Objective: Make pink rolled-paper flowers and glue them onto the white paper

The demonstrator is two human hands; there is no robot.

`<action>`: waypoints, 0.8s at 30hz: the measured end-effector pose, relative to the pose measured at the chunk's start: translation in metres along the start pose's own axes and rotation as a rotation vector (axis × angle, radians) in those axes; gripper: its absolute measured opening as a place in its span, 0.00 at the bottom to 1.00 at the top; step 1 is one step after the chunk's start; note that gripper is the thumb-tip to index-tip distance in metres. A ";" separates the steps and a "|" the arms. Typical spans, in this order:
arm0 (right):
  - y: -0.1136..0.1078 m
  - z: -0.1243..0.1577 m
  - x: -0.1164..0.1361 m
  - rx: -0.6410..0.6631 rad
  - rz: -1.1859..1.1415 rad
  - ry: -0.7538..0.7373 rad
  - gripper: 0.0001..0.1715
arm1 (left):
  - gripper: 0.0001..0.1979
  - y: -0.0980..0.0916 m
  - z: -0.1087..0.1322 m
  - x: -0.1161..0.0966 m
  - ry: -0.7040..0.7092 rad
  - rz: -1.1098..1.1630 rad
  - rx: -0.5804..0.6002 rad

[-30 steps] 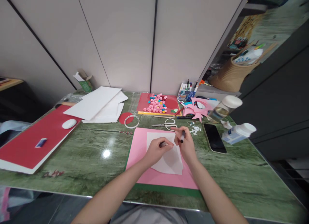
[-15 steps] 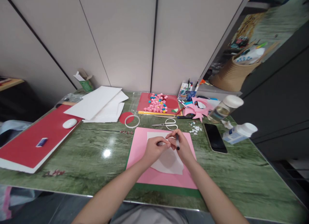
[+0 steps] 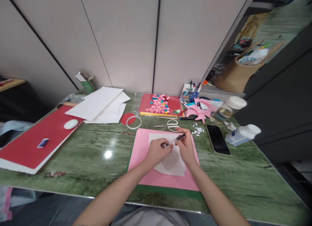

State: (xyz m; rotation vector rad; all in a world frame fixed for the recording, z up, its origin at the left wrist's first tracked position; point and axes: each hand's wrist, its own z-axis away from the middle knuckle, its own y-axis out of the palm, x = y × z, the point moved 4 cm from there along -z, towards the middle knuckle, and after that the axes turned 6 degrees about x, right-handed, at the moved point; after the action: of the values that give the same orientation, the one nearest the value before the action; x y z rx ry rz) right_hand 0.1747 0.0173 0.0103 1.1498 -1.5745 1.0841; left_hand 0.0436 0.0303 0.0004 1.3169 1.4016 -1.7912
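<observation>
Head view, seated at table.

- Left hand and right hand meet over the work, each closed on one end of a dark pen. Left fingertips pinch the lower end; right thumb and fingers grip the upper end.
- The pen sits nearly level, rising slightly toward the right, just above the white paper. Judgement: a two-ended grip like this suits pulling or pressing along the pen's length, not writing.
- The left wrist lies over the paper's near-left part. Cannot tell whether it presses down.
- The paper lies on a pink sheet, which lies on a green sheet showing at the near edge. Judgement: the layers spare the tabletop.

Surface: glossy green marble-pattern table, lamp glare on it.
- Beyond the hands: scissors, paper scraps.
- Right: dark phone, two white-capped bottles, the nearer lying down.
- Left: red board carrying a white mouse, and a stack of white sheets.
- Far edge: a heap of small pink pieces.

Room: pale wall panels behind; wicker basket on a ledge at right.
</observation>
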 end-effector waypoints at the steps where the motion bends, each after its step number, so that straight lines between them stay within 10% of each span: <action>1: 0.000 0.001 0.002 -0.014 0.036 -0.037 0.22 | 0.10 0.000 0.000 0.001 -0.007 0.008 0.002; 11: 0.004 0.016 0.030 0.009 0.588 -0.521 0.17 | 0.08 -0.008 -0.001 0.004 -0.005 -0.228 0.024; 24: -0.003 0.007 0.028 0.101 0.463 -0.415 0.15 | 0.19 -0.013 0.004 -0.009 0.111 -0.360 0.058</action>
State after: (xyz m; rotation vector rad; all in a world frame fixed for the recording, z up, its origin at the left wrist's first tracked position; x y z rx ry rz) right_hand 0.1713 0.0045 0.0358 1.1574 -2.2096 1.2874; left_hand 0.0350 0.0291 0.0136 1.2709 1.7497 -2.0256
